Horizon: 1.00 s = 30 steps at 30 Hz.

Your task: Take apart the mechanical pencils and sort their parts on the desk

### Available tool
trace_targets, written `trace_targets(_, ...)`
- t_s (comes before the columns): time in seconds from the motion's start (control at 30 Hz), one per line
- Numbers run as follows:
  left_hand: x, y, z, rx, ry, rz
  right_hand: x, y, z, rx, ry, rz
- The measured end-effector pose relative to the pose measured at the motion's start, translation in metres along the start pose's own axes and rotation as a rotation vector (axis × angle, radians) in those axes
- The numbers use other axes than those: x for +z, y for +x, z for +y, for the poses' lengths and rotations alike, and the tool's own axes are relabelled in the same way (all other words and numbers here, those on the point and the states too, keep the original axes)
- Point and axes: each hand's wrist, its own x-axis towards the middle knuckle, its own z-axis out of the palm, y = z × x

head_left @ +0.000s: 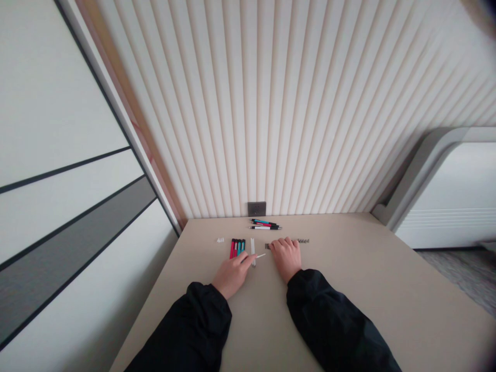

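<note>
My left hand (233, 272) is closed in a pinch on a thin white refill tube (260, 256) that points right, just above the beige table (349, 289). My right hand (287, 257) lies palm down with its fingers curled over a row of small dark springs (303, 241). Between the hands lie more clear refill tubes (252, 247). Left of them is a bunch of red and teal pen barrels (237, 247). Both arms wear black sleeves.
Three assembled pens (265, 225) lie near the back edge under a dark wall socket (257, 208). Small white caps (220, 240) sit at the left. A ribbed wall rises behind the table, and a white unit (445, 201) stands at the right.
</note>
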Motion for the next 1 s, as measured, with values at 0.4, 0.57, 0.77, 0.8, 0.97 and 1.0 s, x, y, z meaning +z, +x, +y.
trace_targets(0.4,0.004,-0.002,-0.001,0.008,-0.016,0.018,-0.018,-0.016,-0.01,-0.248,0.278,0.059)
trace_targets(0.57,0.004,-0.001,-0.001,-0.004,0.019,0.068,-0.016,-0.018,-0.016,-0.266,0.263,0.008)
trace_targets(0.77,-0.002,-0.002,-0.004,-0.233,0.037,0.16,-0.024,-0.012,0.001,-0.138,0.207,0.044)
trace_targets(0.8,-0.002,-0.002,-0.003,-0.246,0.037,0.154,-0.026,-0.011,0.004,-0.09,0.185,0.062)
trace_targets(0.97,-0.001,0.001,0.005,-0.161,-0.006,-0.017,-0.022,-0.014,-0.005,0.044,0.075,0.094)
trace_targets(1.0,-0.001,0.002,0.006,-0.145,-0.02,-0.051,-0.019,-0.015,-0.01,0.045,0.061,0.091)
